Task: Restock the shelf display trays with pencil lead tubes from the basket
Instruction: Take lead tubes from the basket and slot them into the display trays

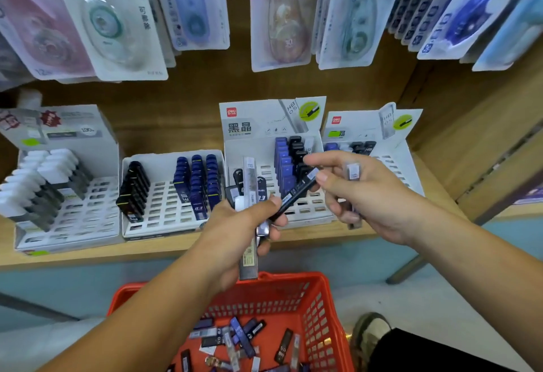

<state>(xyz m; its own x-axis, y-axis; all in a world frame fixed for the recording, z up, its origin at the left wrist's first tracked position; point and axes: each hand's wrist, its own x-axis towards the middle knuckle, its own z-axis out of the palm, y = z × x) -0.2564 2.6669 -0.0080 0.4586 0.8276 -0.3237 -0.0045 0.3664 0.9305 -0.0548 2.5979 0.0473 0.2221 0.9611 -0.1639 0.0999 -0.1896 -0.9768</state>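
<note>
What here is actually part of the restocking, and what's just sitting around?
Part of the job:
left hand gripping a bundle of tubes
right hand pinching a black tube
display trays
red basket with loose tubes

Just there:
hanging correction tape packs
shoe

Hanging blister packs (111, 25), perhaps correction tape, shoe (368, 332)

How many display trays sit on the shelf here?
4, side by side on the wooden shelf: far-left tray holding white-capped tubes, second tray with black and blue tubes, third tray at centre, fourth tray at right, partly hidden by the right hand.
</note>
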